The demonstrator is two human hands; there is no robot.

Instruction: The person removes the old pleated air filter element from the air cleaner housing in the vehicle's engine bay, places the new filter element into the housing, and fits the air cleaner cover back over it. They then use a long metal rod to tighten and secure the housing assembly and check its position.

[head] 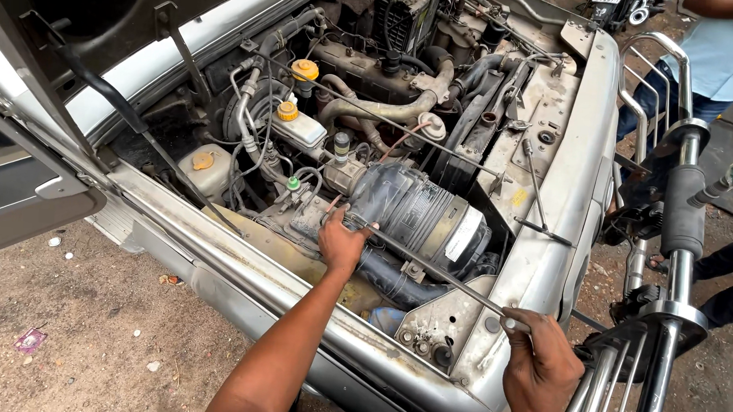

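A long thin metal rod (437, 269) runs slantwise across the open engine bay (370, 109), over the black cylindrical air-filter housing (419, 216). Its near end sits inside the right hand (540, 362), whose fingers (518, 323) are curled tight around it just in front of the housing, above the silver front panel (535, 261) of the vehicle. The rod's far end reaches the left hand (342, 242), which presses down at the rear end of the housing; its fingers (358, 224) bend over the rod and the hose clamp there, though how firmly they grip cannot be told.

Behind the housing stand a reservoir with a yellow cap (288, 111) and a second yellow cap (305, 69); a white tank (209, 170) lies to the housing's left. A slim tool (537, 192) rests on the panel to the housing's right.

The vehicle stands on bare, dusty ground (94, 326) outdoors. Chrome bull-bar tubes (662, 338) rise beyond the front panel, and a person in a light-blue shirt (717, 56) stands past them.
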